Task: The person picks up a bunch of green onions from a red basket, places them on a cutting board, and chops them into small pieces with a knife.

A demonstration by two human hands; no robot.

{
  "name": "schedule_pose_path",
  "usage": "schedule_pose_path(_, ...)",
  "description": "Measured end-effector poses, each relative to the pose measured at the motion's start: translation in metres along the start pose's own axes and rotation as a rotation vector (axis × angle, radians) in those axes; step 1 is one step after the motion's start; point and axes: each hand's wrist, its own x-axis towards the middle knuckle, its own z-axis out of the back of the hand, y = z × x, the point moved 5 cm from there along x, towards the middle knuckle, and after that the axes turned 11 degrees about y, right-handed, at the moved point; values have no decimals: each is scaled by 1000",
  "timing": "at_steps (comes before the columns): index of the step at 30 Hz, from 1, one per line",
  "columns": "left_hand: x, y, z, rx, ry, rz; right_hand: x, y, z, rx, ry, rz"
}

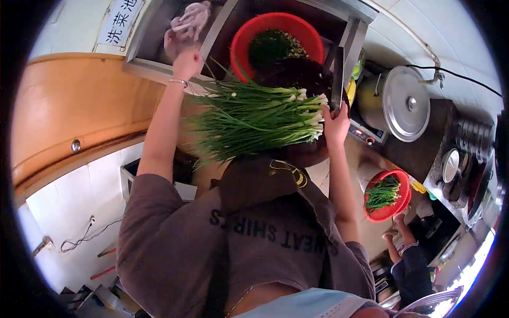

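Okay, my main worry is the knife [338, 79]. The right hand [338, 126] is closed around its handle, blade pointing away from the body, and those fingers sit right by the white ends of the scallions [265, 116]. The big bunch is spread across the dark round board [312, 158], greens trailing past its side toward the left arm, so I'd say one careless tug drags half of it onto the floor. The left hand [187, 63] is over by the sink edge near a pale pinkish bundle [192, 20]. Its fingers look curled, but I honestly can't tell if it's gripping anything. Either way nothing is steadying the stalks from that side, and they're loose and round, so a cut now would probably make them roll and let the blade skid. If that hand comes back wet, slippery stalks and fingertips near the edge are a bad combo too. Then there's the red basin [237, 47] with chopped greens in it, just past the board. Swing the knife or shove the pile that way and you could knock it or dump uncut stalks in with the cut stuff. Also, the big lidded pot [407, 103] is beside the knife side, so a wide elbow might clip it.
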Motion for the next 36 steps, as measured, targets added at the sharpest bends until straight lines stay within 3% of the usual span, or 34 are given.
schedule_pose_path(1,-1,10,0,-3,-5,2,0,0,3,-11,13,-8)
schedule_pose_path(3,-2,31,-18,172,274,182,0,3,10,-32,21,-19)
schedule_pose_path(7,2,3,-12,161,233,3,-12,1,36,-52,-25,35)
schedule_pose_path(9,5,-40,-5,134,-54,-337,-19,-5,48,-36,-44,63)
schedule_pose_path(11,-21,-135,15,-124,-8,-608,-27,-14,56,-82,0,34)
schedule_pose_path(13,-37,-208,-8,-304,-9,-798,-35,-16,59,-73,31,51)
schedule_pose_path(14,-51,-244,-22,-251,185,-816,-40,-16,59,-60,55,17)
schedule_pose_path(15,-72,-274,-36,-197,378,-832,-44,-15,61,-65,53,17)
schedule_pose_path(17,-119,-308,-65,110,503,-707,-55,-15,60,-152,135,7)
schedule_pose_path(20,-144,-312,-117,273,317,-634,-69,-13,59,-184,188,25)
schedule_pose_path(25,-139,-317,-126,333,307,-553,-78,-16,46,-497,284,-14)
schedule_pose_path(29,-138,-317,-127,307,279,-588,-75,-23,40,-527,270,52)
schedule_pose_path(36,-137,-317,-130,296,274,-602,-55,-17,32,-578,399,-31)
